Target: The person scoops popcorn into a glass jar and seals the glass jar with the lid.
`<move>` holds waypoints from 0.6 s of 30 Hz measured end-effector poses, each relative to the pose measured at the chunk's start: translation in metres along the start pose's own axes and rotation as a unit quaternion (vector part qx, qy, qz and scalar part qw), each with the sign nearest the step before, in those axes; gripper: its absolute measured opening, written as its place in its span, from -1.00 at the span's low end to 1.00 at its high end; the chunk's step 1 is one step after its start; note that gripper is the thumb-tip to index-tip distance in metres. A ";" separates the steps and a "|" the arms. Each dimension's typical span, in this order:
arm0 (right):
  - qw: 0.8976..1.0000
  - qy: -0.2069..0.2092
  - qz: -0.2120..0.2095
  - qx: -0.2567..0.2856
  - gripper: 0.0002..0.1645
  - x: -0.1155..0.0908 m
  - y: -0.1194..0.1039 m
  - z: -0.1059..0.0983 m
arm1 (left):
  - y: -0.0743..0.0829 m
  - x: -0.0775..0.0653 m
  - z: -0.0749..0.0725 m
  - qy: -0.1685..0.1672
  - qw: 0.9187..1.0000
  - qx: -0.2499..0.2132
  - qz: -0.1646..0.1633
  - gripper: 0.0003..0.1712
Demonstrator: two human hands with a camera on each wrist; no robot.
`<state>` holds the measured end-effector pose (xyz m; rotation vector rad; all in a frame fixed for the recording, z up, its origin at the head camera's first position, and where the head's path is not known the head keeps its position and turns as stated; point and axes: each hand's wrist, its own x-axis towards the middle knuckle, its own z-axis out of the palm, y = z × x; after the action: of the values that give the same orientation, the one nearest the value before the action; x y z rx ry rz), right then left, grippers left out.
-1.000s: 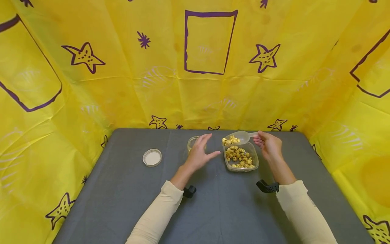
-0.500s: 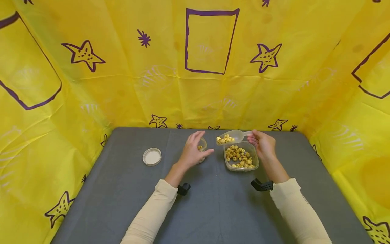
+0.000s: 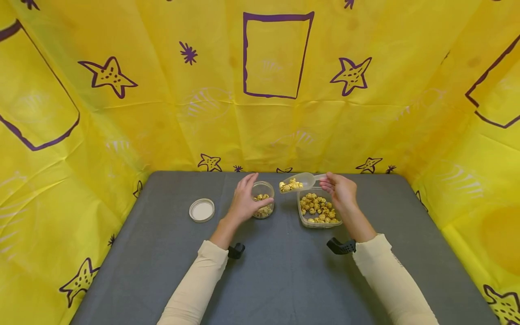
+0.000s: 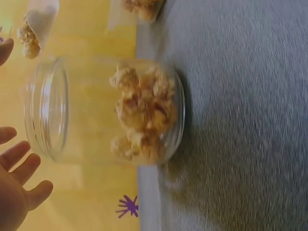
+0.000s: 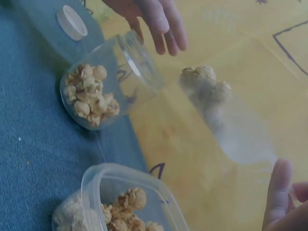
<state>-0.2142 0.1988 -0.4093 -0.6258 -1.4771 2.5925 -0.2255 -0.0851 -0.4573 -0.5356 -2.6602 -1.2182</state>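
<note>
My right hand [image 3: 342, 192] pinches the handle of a translucent plastic scoop [image 3: 305, 180], which carries several pieces of caramel popcorn [image 3: 290, 185]. The scoop is raised, its front end just right of a clear jar [image 4: 91, 110]. Inside the jar, popcorn [image 4: 144, 113] fills roughly the lower half. With thumb and fingers spread, my left hand [image 3: 243, 201] is at the jar's left side, near its open mouth. In the right wrist view, that hand's fingertips show beside the jar's rim, and the scoop is level with the mouth.
A clear square plastic tub [image 3: 302, 220] with more popcorn stands to the right of the jar, under the scoop and right hand. Left of the jar, a white round lid [image 3: 201, 210] lies on the grey tabletop [image 3: 276, 271]. Yellow patterned cloth [image 3: 268, 131] hangs behind the table.
The right hand has carried the loaded scoop left, from over the tub toward the jar. The left hand has moved left, uncovering more of the jar.
</note>
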 end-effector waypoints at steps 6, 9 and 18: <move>1.000 0.000 0.001 -0.014 -0.82 0.000 0.007 0.007 | -0.008 -0.001 -0.003 -0.030 0.999 -0.012 -0.044 0.13; 1.000 0.000 0.001 -0.013 -0.80 0.002 0.010 0.011 | -0.013 -0.002 -0.002 -0.037 0.997 -0.019 -0.059 0.15; 1.000 0.000 0.001 -0.014 -0.82 0.002 0.018 0.022 | -0.026 -0.005 0.002 -0.034 0.997 -0.029 -0.067 0.17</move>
<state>-0.2224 0.1721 -0.4157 -0.6296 -1.5159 2.5781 -0.2306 -0.1010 -0.4784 -0.4210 -2.7643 -1.3388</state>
